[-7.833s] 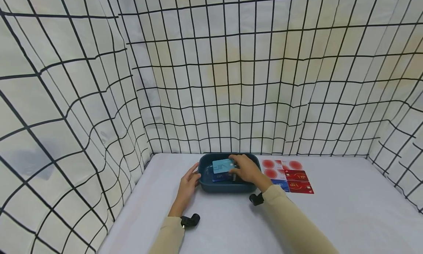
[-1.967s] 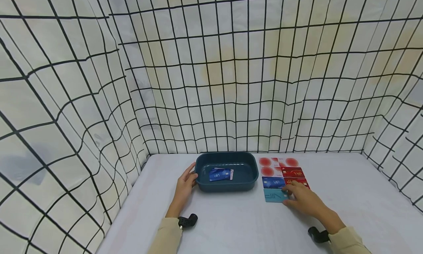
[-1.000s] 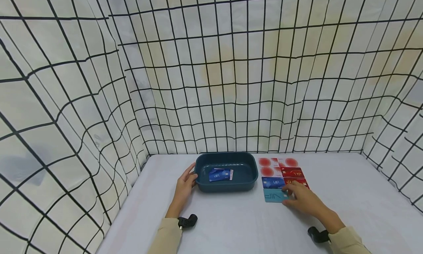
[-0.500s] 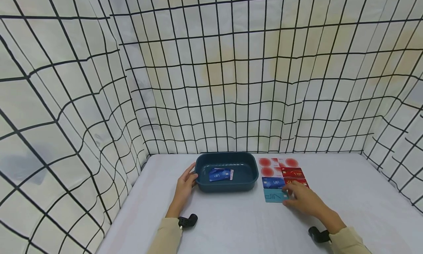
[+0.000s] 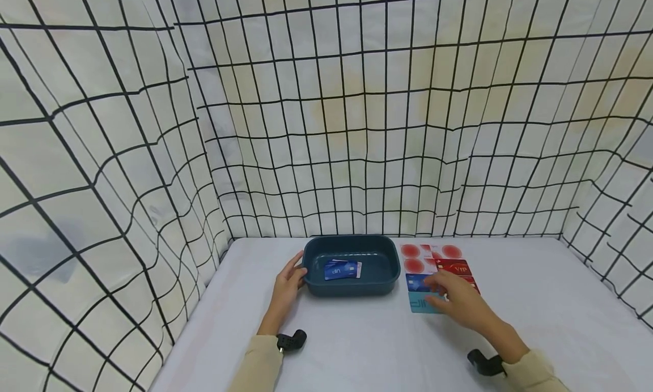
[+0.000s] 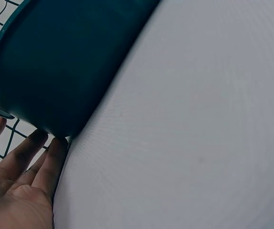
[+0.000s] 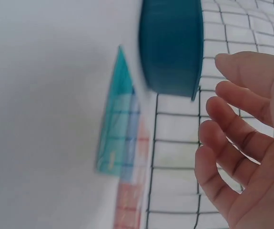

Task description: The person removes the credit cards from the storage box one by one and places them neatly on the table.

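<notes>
My left hand (image 5: 285, 293) rests against the left end of a dark teal plastic bin (image 5: 376, 263); the left wrist view shows its extended fingertips (image 6: 55, 145) at the bin's end wall. A few cards, a blue VIP card (image 5: 338, 271) uppermost, lie inside the bin. To the right, my right hand (image 5: 463, 302) hovers over a block of cards on the table, its fingers loosely bent and holding nothing. Beneath it a light teal card (image 5: 417, 303) lies below a blue card (image 5: 415, 282). Red VIP cards (image 5: 454, 265) are partly covered by the hand.
White-and-red cards (image 5: 413, 264) form the far end of the card block, close beside the bin. A white cloth covers the table (image 5: 357, 346). Black netting (image 5: 364, 160) over white sheeting rises behind and at both sides.
The light teal card, earlier held over the bin by my right hand, now lies at the near end of the card block. The right hand has since let go and shifted up and left.
</notes>
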A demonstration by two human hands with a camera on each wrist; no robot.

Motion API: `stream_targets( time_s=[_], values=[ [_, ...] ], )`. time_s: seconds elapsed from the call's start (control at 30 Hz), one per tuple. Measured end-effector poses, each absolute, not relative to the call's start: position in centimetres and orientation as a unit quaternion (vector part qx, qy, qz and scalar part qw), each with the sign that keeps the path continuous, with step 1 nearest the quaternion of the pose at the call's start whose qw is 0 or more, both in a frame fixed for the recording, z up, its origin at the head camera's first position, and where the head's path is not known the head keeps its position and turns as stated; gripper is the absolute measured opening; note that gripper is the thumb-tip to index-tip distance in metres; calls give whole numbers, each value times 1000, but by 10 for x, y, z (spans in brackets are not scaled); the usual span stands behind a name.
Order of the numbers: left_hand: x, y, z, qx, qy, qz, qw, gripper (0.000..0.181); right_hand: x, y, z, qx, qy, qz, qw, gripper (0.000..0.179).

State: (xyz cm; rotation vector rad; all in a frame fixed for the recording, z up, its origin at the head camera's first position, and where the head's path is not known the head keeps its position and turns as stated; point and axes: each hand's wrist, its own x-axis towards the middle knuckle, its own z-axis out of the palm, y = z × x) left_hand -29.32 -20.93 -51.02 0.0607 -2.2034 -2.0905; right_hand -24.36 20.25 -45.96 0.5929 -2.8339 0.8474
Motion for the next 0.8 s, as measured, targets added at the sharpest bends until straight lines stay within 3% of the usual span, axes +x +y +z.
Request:
stream_targets(
  time_s=[0.4,0.67,0.8],
  values=[
    [-295,-209,-509,21,-719,-693,43,53,-253,157,-440,256,-909,308,116,33],
    [-291,-209,-509,14,-721,-691,55,53,-264,118,-434,240,-907,325,120,28],
    [-292,-209,-510,13,-722,-690,53,53,-271,101,-433,217,-905,353,96,26]
  ],
)
